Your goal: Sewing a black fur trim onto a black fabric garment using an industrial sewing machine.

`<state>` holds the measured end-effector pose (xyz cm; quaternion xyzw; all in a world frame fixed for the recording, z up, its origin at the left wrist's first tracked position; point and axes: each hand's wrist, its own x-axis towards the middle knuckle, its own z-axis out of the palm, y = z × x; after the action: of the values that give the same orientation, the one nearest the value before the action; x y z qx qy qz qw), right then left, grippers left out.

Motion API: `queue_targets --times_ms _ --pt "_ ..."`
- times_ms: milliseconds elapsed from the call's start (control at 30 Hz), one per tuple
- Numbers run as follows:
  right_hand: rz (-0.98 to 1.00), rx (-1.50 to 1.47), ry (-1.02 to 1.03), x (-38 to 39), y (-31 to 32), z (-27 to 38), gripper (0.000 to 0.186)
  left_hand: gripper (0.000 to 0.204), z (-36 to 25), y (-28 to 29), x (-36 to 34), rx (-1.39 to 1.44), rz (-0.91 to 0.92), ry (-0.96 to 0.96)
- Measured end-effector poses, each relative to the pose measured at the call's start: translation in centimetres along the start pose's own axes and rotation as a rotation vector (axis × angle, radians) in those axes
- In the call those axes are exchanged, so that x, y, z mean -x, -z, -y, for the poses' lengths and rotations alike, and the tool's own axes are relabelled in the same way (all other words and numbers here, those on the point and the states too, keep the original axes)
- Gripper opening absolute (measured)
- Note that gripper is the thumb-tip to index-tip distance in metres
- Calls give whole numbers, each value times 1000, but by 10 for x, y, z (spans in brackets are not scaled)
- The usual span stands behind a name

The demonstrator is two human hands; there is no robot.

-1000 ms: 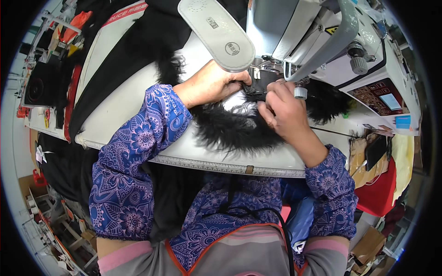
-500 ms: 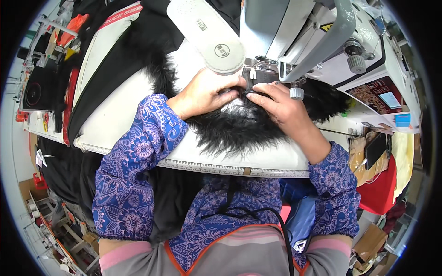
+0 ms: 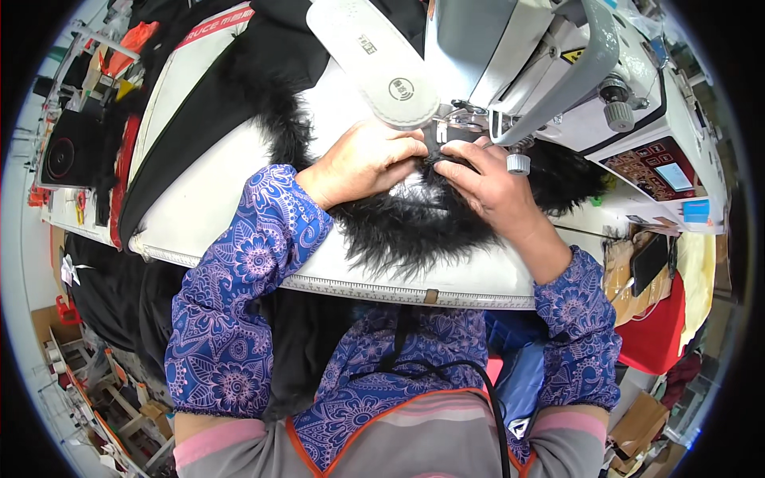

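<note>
Black fabric with a fluffy feather-like trim (image 3: pixel 414 235) lies on the white sewing table, its edge under the needle area of a sewing machine (image 3: pixel 466 60). My left hand (image 3: pixel 368 162) pinches the fabric just left of the presser foot (image 3: pixel 443 130). Close by on the right, my right hand (image 3: pixel 488 182) presses thumb and fingers together on the same edge. The fingertips of both hands nearly meet in front of the foot. Exactly how the fabric lies under the foot is hidden by fingers and fluff.
A white oval lamp arm (image 3: pixel 382 64) reaches over the left hand. Along the table's front edge runs a ruler strip (image 3: pixel 398 293). The machine's control panel (image 3: pixel 657 167) is on the right, near a dark phone (image 3: pixel 649 261). More black cloth (image 3: pixel 187 119) spreads left.
The whole view has shifted slightly. Both hands keep their hold beside the presser foot, with the left wrist and fingers slightly repositioned. The fluffy trim has barely moved.
</note>
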<state>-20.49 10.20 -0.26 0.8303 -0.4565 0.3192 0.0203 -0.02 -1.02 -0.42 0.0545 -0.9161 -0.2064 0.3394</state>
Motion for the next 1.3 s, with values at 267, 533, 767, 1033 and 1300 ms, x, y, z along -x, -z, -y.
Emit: queue_targets --times_ms 267,533,767,1033,1300 --pt "19 75 -48 -1 -4 1 24 20 -17 -12 -4 -110 2 166" --pt "-34 79 -185 -8 -10 8 23 23 -18 -16 -11 -70 -54 182" --pt "-53 158 -358 -8 -10 14 25 25 -12 -15 -10 6 -89 111" --pt "24 125 -460 -10 -10 14 27 30 -11 -14 -8 -15 -24 112" --pt "-75 195 -321 -10 -10 16 38 32 -8 -13 -7 55 -52 140"
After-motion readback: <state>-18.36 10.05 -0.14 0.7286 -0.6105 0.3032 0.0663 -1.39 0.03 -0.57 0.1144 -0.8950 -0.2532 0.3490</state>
